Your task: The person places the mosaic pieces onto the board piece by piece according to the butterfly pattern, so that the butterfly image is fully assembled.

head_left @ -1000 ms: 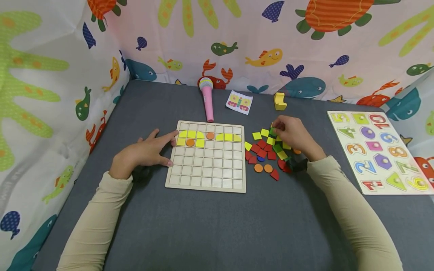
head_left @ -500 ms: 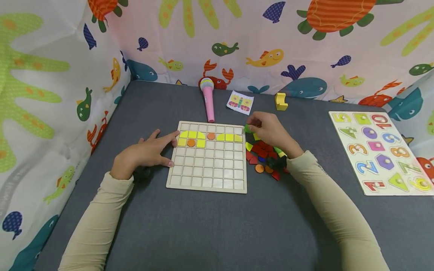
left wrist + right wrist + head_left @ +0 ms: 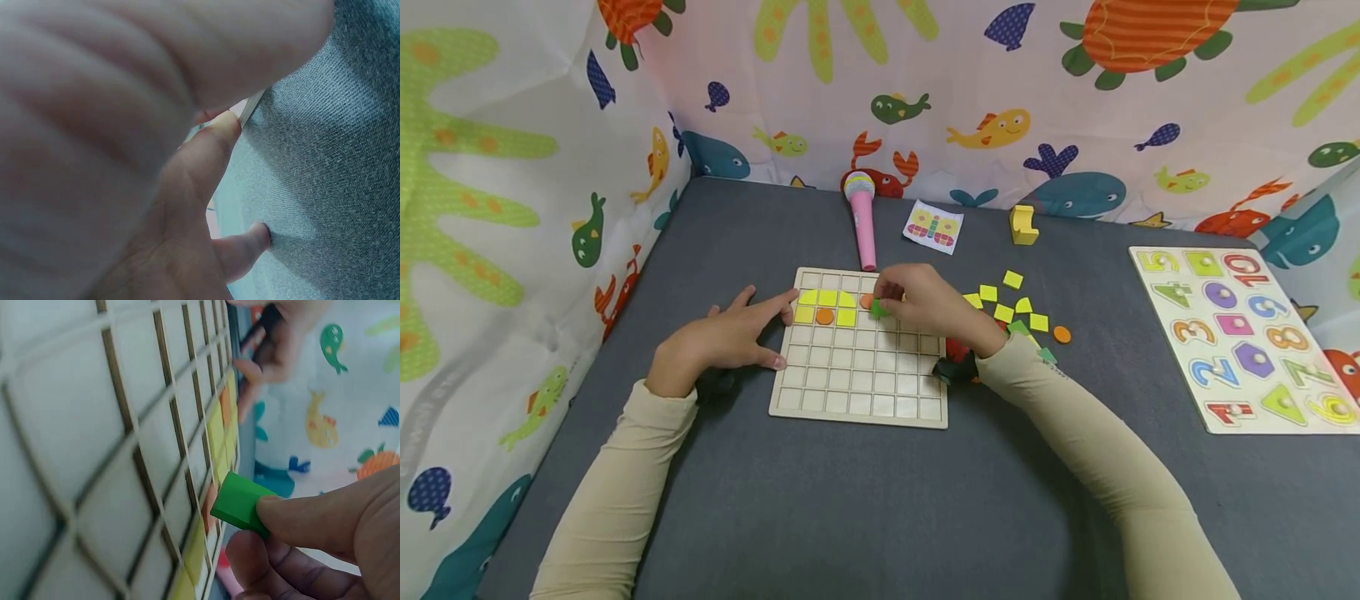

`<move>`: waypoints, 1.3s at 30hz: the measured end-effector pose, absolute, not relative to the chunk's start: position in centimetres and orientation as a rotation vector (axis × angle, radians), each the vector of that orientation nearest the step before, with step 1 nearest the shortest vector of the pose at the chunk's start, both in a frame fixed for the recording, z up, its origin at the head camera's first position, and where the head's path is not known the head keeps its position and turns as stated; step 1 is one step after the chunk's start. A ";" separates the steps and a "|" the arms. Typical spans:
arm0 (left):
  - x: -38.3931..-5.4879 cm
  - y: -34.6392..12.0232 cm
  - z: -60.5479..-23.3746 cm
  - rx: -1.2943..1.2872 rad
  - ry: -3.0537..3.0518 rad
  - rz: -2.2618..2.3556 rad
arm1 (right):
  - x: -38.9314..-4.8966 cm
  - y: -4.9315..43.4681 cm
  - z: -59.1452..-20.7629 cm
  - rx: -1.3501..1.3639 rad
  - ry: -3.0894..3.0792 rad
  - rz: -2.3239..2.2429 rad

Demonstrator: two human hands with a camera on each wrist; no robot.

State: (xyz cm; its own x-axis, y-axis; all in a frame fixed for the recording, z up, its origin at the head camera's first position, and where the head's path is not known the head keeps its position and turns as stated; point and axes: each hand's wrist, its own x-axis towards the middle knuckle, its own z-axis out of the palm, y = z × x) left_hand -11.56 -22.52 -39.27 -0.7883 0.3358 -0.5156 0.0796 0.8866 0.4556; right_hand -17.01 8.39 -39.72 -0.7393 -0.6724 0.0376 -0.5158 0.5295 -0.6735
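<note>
Right hand (image 3: 936, 310) pinching green tile (image 3: 240, 503) tilted over grid board (image 3: 857, 392), left hand (image 3: 718, 342) relaxed, flat at board's edge

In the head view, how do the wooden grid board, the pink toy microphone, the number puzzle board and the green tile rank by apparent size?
1. Number puzzle board and wooden grid board: they look alike, so no order between them.
2. Pink toy microphone.
3. Green tile, pinched by the right hand.
</note>
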 end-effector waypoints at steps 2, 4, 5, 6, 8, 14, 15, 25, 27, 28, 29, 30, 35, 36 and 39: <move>-11.5 -22.5 -39.2 0.306 2.441 0.563 | -16.9 7.7 -40.0 -1.030 2.527 -0.994; -11.5 -22.5 -39.1 0.314 2.439 0.570 | -16.8 7.2 -40.3 -1.058 2.527 -0.977; -11.5 -22.5 -39.2 0.315 2.437 0.571 | -16.7 7.0 -40.4 -1.072 2.531 -0.971; -11.5 -22.5 -39.2 0.315 2.436 0.573 | -16.7 6.8 -40.5 -1.088 2.538 -0.962; -11.6 -22.4 -39.4 0.314 2.436 0.574 | -16.6 6.6 -40.6 -1.111 2.560 -0.940; -11.7 -22.3 -39.2 0.307 2.448 0.560 | -16.4 6.4 -40.8 -1.172 2.593 -0.858; -11.7 -22.3 -39.2 0.311 2.448 0.560 | -16.3 6.4 -40.9 -1.186 2.600 -0.836; -11.7 -22.5 -39.2 0.324 2.443 0.554 | -15.8 6.0 -41.2 -1.306 2.512 -0.802; -11.7 -22.5 -39.3 0.331 2.446 0.556 | -15.8 6.2 -41.1 -1.298 2.503 -0.798; -11.8 -22.5 -39.3 0.333 2.448 0.557 | -15.8 6.4 -41.1 -1.287 2.505 -0.801; -11.8 -22.5 -39.4 0.334 2.450 0.558 | -15.8 6.6 -41.1 -1.268 2.509 -0.805; -11.7 -22.5 -39.4 0.334 2.452 0.561 | -15.9 6.8 -41.0 -1.250 2.513 -0.811; -11.6 -22.5 -39.2 0.321 2.450 0.570 | -16.2 9.1 -40.4 -1.150 2.559 -0.868; -11.5 -22.5 -39.1 0.318 2.447 0.572 | -16.3 9.6 -40.3 -1.133 2.576 -0.880; -11.4 -22.5 -39.0 0.305 2.441 0.576 | -16.7 11.5 -39.9 -1.073 2.626 -0.911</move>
